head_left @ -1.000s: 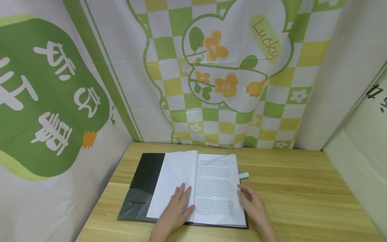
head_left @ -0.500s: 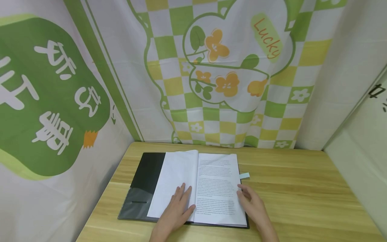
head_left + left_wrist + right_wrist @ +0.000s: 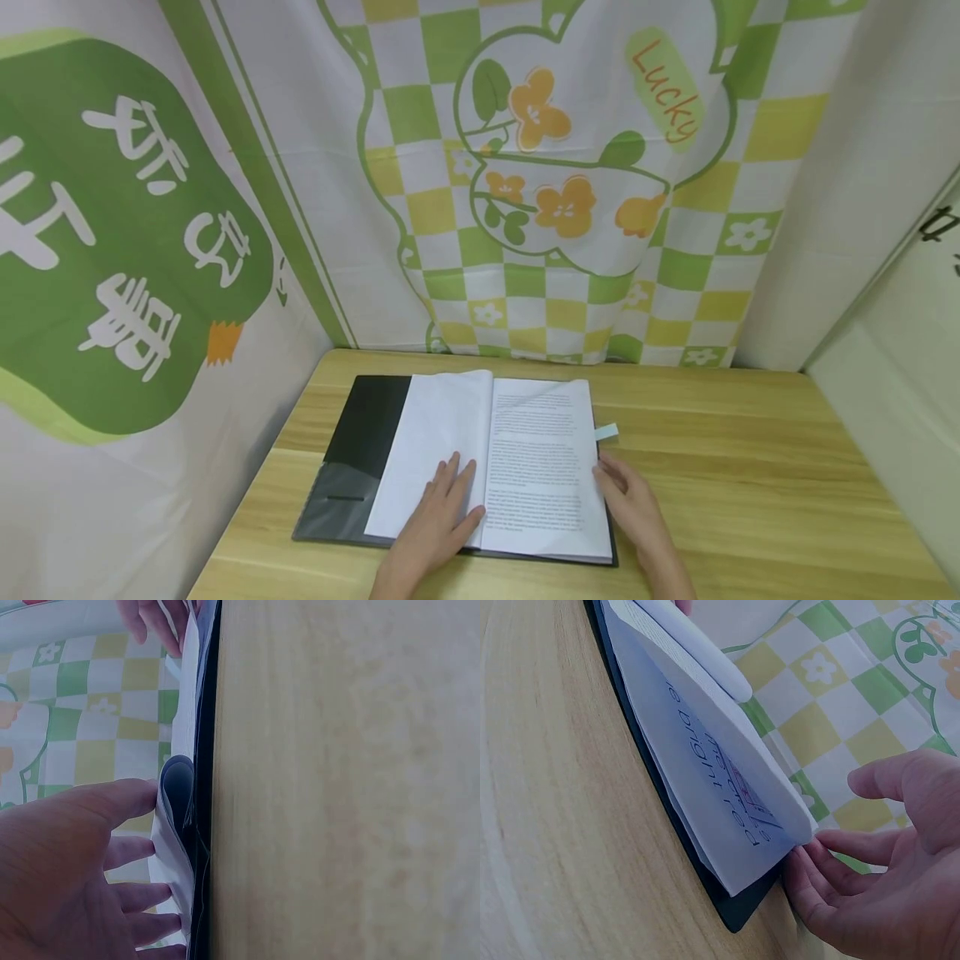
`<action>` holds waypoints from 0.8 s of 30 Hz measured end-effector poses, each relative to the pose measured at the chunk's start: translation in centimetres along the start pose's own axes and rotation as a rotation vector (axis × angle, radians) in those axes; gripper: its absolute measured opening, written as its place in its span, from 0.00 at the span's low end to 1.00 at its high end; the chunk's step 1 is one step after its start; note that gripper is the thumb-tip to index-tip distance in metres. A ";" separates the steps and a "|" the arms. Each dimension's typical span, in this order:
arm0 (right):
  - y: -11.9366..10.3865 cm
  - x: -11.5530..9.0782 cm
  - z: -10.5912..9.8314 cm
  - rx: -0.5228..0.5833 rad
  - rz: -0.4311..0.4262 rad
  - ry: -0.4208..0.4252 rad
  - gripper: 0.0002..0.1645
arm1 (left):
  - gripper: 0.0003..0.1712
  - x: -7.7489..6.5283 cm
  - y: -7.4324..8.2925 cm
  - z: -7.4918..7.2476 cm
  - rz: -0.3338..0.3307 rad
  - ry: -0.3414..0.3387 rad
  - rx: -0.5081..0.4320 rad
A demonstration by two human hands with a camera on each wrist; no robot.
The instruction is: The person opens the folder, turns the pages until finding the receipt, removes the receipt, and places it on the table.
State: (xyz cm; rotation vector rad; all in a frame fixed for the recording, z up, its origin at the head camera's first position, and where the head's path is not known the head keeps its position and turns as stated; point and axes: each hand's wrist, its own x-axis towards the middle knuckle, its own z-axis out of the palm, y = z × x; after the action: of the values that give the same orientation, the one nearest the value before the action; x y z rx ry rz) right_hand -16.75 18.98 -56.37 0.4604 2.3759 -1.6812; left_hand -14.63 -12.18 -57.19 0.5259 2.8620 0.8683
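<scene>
An open book of printed white pages (image 3: 536,483) in a black cover (image 3: 375,417) lies on the wooden table. My left hand (image 3: 431,525) rests on the blank left page near the spine, fingers spread and straight. In the left wrist view, its fingertips meet that page (image 3: 171,862), which bulges up into a loop at the spine. My right hand (image 3: 636,504) is at the right edge of the book. The right wrist view has its fingertips at the edge of the fanned pages (image 3: 705,772), the thumb (image 3: 877,780) standing apart; large print shows between the leaves.
A pale blue tab (image 3: 607,432) sticks out from the book's right side. Bare wooden tabletop (image 3: 750,475) extends to the right. Behind hangs a green and yellow checked curtain (image 3: 562,317), with a printed cloth (image 3: 135,250) on the left.
My right hand has shifted slightly to the right at the page edge, and the tab is tilted a little more. The left hand stays in place on the left page.
</scene>
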 end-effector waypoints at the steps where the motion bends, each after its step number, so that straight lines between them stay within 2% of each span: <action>1: 0.0 0.0 0.0 0.000 -0.002 -0.003 0.39 | 0.39 0.0 0.0 0.0 -0.002 0.000 -0.001; 9: 0.1 0.2 -0.2 -0.016 -0.044 -0.054 0.36 | 0.39 0.1 -0.1 0.0 -0.002 0.003 -0.004; 17: 0.2 0.6 -0.2 0.012 -0.017 -0.063 0.35 | 0.39 0.1 -0.2 0.2 0.003 0.008 -0.001; 24: 0.2 0.9 -0.2 0.038 0.014 -0.063 0.38 | 0.39 0.0 -0.2 0.3 0.008 0.010 0.001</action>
State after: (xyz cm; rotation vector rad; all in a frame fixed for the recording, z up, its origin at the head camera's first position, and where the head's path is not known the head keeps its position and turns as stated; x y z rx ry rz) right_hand -17.50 19.32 -56.82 0.4227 2.2944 -1.7120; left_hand -14.66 -12.20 -57.56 0.5347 2.8717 0.8730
